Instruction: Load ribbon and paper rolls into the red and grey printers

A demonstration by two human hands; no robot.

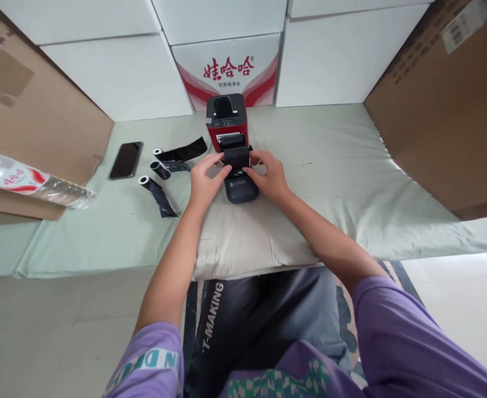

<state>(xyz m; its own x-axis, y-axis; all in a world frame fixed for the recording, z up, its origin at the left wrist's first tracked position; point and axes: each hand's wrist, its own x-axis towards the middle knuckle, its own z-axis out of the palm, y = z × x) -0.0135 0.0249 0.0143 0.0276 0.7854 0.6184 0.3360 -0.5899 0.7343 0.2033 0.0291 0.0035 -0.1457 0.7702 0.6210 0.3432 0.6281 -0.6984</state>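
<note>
Black roll [235, 157] pinched by L hand [205, 177] & R hand [273, 178] at small printer [242, 191], prob. not shut yet, btwn front/back edges of surface [321, 166].

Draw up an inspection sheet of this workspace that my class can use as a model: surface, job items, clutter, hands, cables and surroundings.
Surface: pale green cloth, wrinkled.
Job's things: small dark device with a black roll at its far end; red and black device just behind.
Clutter: phone, three loose rolls with dark strips trailing, and a water bottle partly out of view, all left of the devices.
Hands: left hand and right hand at opposite sides of the black roll; how firmly they grip cannot be told.
Cables: nothing seen.
Surroundings: white boxes behind, brown cartons at both sides.
</note>
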